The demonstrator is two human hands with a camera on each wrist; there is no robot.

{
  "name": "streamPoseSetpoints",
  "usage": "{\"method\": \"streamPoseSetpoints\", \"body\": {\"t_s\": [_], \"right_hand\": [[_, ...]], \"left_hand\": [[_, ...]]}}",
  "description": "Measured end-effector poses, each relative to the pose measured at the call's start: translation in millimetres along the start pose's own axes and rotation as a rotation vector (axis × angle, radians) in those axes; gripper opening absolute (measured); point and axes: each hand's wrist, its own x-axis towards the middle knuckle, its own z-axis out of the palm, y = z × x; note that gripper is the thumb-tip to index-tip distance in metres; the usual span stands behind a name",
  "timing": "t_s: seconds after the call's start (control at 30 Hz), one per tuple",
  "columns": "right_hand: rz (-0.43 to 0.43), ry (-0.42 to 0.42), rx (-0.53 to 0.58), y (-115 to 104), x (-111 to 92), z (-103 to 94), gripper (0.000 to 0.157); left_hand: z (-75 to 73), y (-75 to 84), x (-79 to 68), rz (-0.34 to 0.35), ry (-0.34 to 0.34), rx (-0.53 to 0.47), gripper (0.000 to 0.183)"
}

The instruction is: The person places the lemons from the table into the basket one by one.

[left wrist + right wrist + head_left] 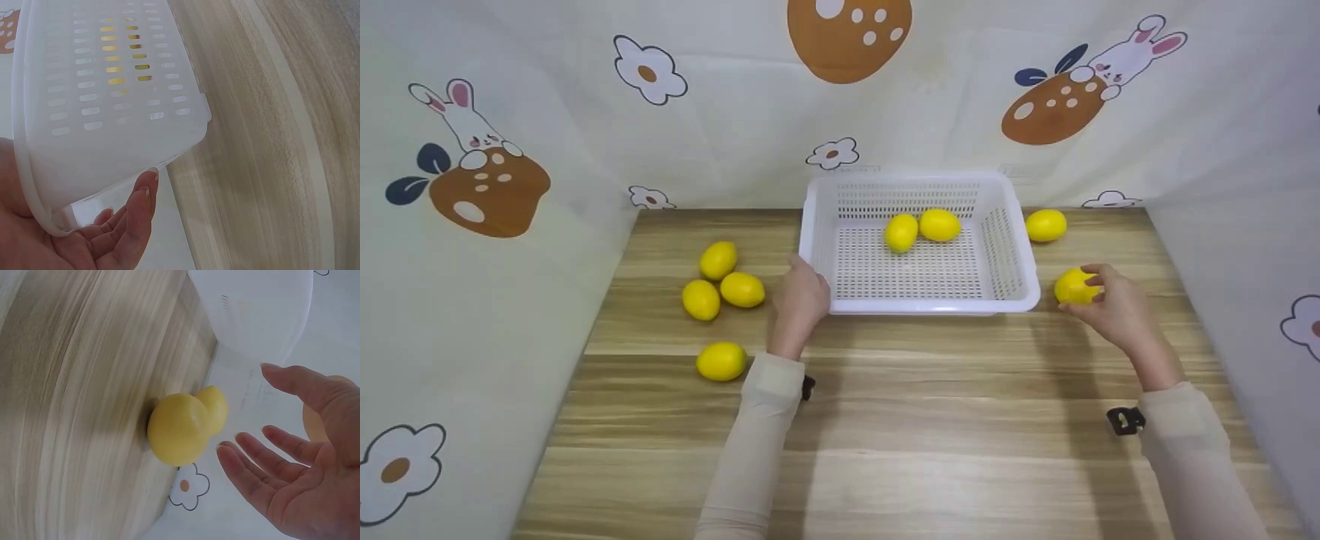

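Observation:
A white plastic basket (915, 306) with slotted walls stands at the back of the table, two lemons (940, 225) inside it. My left hand (802, 294) grips its front left corner; in the left wrist view the rim (25, 169) lies between thumb and fingers (138, 216). To the basket's right, my right hand (1121, 307) is held over a yellow lemon (1072, 286). The right wrist view shows that hand (304, 467) with thumb and fingers spread, a gap between them and the near lemon (177, 430). Another lemon (1046, 225) lies behind, beside the basket.
Left of the basket several lemons lie on the wood-grain table (930, 450): three grouped together (718, 260) and one nearer the front (721, 361). Patterned cloth (735, 135) hangs behind the table and along both sides.

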Motion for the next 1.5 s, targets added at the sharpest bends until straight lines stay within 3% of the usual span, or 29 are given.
{"method": "streamPoseSetpoints", "body": {"t_s": [0.3,0.77,1.07,1.2,1.5], "right_hand": [[-0.021,-0.023,0.035,17,5,-1.5,0.074],[-0.015,-0.04,0.055,32,15,-4.6,0.075],[-0.057,-0.051,-0.003,39,23,-8.0,0.072],[-0.068,-0.059,-0.01,43,26,-7.8,0.072],[-0.016,-0.12,0.016,54,34,-5.5,0.076]], "left_hand": [[0.3,-2.2,-1.9,0.017,0.023,-0.035,0.055],[-2.0,0.2,-1.5,-0.015,-0.005,-0.053,0.06],[-1.8,0.5,-1.4,-0.013,-0.006,-0.015,0.059],[-1.0,-1.1,-2.1,0.02,0.018,-0.026,0.059],[-0.4,-1.5,-1.7,0.028,0.011,-0.026,0.061]]}}
